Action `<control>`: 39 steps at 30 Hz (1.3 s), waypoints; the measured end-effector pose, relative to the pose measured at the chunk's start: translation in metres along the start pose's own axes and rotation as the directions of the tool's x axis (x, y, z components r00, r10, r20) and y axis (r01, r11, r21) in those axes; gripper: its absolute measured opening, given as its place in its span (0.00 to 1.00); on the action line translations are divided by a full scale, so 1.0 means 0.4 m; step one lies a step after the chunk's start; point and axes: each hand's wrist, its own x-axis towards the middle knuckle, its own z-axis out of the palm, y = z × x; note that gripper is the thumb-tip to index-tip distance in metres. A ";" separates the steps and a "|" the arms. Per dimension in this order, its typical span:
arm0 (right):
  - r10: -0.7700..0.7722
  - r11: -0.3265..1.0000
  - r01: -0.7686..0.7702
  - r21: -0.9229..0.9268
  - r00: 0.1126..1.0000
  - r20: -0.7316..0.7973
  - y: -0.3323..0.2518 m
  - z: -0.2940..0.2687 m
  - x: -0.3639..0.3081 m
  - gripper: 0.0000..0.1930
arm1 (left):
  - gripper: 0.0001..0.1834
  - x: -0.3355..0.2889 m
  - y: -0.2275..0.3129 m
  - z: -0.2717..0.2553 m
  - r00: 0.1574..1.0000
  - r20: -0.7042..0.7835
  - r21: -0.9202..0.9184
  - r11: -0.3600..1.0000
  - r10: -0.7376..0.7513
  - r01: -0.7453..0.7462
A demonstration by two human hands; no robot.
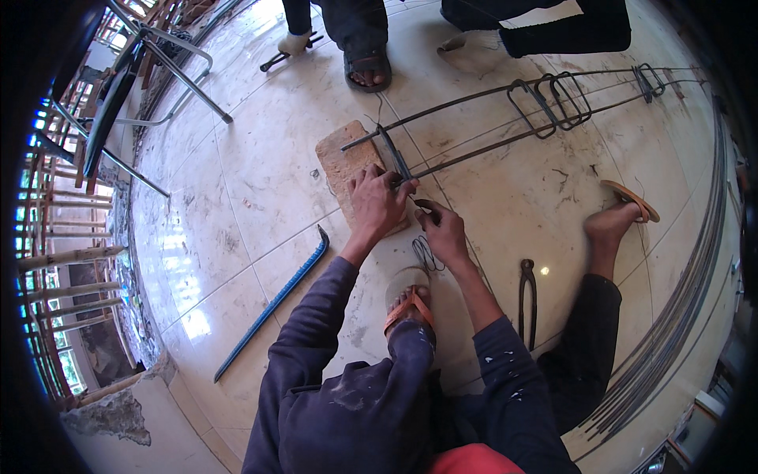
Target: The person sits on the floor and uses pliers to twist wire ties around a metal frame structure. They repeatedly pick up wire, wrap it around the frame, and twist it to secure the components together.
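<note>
Two long steel rods [482,154] run toward the far right, joined at their near end by a dark rectangular stirrup [393,152]. This end rests over a rough tan brick [338,152]. My left hand [376,202] is closed at the stirrup's near corner, thumb and forefinger gripping it. Just to its right, my right hand [444,234] pinches a thin tie wire, its tip mostly hidden by the fingers. Below, a loose bundle of bent wire [424,254] lies beside my sandalled foot [410,306].
Steel pincers [527,294] lie at right, a blue bar with a hooked end [272,304] at left. Several loose stirrups [553,103] hang on the rods. Across from me, a person's gloved hand [294,43] holds a tool. A metal-legged chair [118,103] and long rods [671,340] flank the tiles.
</note>
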 end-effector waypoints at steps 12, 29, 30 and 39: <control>-0.092 0.947 0.065 -0.315 0.993 -0.070 -0.015 0.015 0.053 0.19 | 0.23 0.000 -0.008 0.008 1.000 -0.016 -0.038 0.999 -0.025 0.024; -0.017 0.948 0.019 -0.318 1.000 0.010 -0.015 -0.008 0.048 0.17 | 0.21 0.005 0.017 -0.009 0.996 -0.008 -0.099 0.991 -0.093 0.091; -0.015 0.944 0.023 -0.328 1.000 0.026 -0.017 -0.013 0.037 0.16 | 0.21 0.007 0.013 -0.014 0.996 0.002 -0.077 0.993 -0.087 0.087; -0.075 0.952 0.122 -0.281 0.983 0.170 -0.119 -0.089 -0.012 0.15 | 0.20 0.007 0.012 0.004 0.998 -0.043 -0.044 0.998 -0.047 0.046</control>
